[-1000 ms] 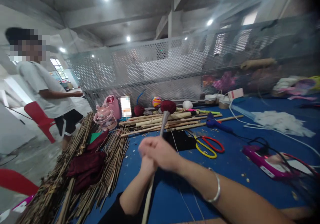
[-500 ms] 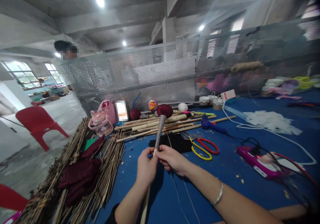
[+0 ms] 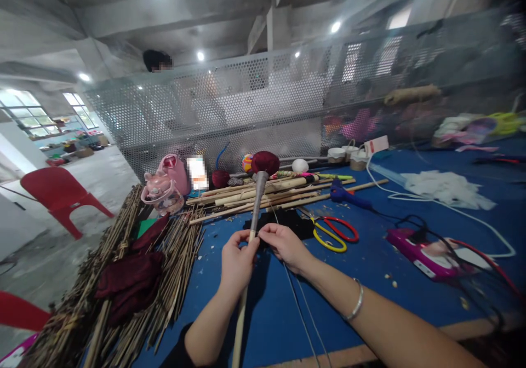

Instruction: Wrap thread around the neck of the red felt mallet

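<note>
**At the blue bench: both hands close on the red-headed stick**

A bare concrete hall, strip lights overhead, and a perforated metal screen (image 3: 287, 105) running along the back of a long blue table (image 3: 370, 291). From the left: a red chair (image 3: 53, 193) on the floor, then a heap of thin brown sticks (image 3: 123, 280) with dark red cloth (image 3: 127, 280) thrown over it, and a pink bottle (image 3: 164, 190) behind.

In the middle the person's left hand (image 3: 236, 261) is clenched around a pale stick (image 3: 246, 280) whose upper part is wrapped grey and ends in a dark red padded head (image 3: 265, 162). It stands nearly upright, well above the table. The right hand (image 3: 283, 245) pinches at the lower edge of the wrapping, thin threads (image 3: 299, 313) trailing down from it. A second ago that hand lay blurred over the left fist; now it has settled beside it, fingers drawn to a fine pinch. The person who stood by the chair has gone from there.

Further right lie scissors (image 3: 335, 234), a blue glue gun (image 3: 349, 198), a pink device (image 3: 427, 250) with cables, and white stuffing (image 3: 447, 193).
</note>
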Motion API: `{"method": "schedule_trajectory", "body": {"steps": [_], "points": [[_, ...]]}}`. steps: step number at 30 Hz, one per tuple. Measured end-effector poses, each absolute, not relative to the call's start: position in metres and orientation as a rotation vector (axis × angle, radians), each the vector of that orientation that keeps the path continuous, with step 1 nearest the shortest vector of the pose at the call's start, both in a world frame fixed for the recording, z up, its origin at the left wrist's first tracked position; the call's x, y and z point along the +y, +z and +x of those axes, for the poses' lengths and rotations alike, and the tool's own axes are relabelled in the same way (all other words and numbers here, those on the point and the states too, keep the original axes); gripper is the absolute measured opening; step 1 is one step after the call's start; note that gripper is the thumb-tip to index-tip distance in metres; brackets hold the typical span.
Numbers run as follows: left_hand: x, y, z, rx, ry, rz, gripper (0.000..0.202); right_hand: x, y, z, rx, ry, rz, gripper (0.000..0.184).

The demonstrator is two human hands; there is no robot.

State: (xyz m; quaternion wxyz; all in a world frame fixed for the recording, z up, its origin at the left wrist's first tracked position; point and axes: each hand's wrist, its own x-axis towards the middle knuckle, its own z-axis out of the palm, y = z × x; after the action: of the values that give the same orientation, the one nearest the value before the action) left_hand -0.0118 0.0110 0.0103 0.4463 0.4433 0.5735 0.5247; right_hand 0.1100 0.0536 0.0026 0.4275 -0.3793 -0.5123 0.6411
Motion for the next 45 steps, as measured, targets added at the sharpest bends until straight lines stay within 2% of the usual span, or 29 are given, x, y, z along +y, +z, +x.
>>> {"method": "schedule_trajectory", "body": {"steps": [13,17,24,29,33,38,45], "points": [[0.01,0.009,-0.009,1.328,1.316,1.071,0.041,0.055,0.003,0.11,-1.214,1.708,-0.854,0.031],[0.008,0.006,-0.006,1.261,1.315,1.061,0.046,0.056,0.001,0.112,-1.252,1.76,-0.78,0.037],[0.01,-0.003,0.001,1.181,1.372,0.996,0.039,0.057,0.003,0.113,-1.228,1.861,-0.759,0.041],[0.013,-0.005,0.0,1.218,1.417,0.947,0.042,0.057,0.003,0.112,-1.208,1.968,-0.802,0.038],[0.015,-0.007,0.001,1.182,1.361,0.958,0.041,0.059,0.001,0.114,-1.155,2.035,-0.798,0.043],[0.016,-0.006,0.002,1.232,1.306,1.007,0.041,0.06,0.003,0.116,-1.192,1.945,-0.87,0.033],[0.016,-0.005,-0.003,1.431,1.355,1.177,0.035,0.06,0.005,0.112,-1.19,1.84,-0.937,0.032]]}}
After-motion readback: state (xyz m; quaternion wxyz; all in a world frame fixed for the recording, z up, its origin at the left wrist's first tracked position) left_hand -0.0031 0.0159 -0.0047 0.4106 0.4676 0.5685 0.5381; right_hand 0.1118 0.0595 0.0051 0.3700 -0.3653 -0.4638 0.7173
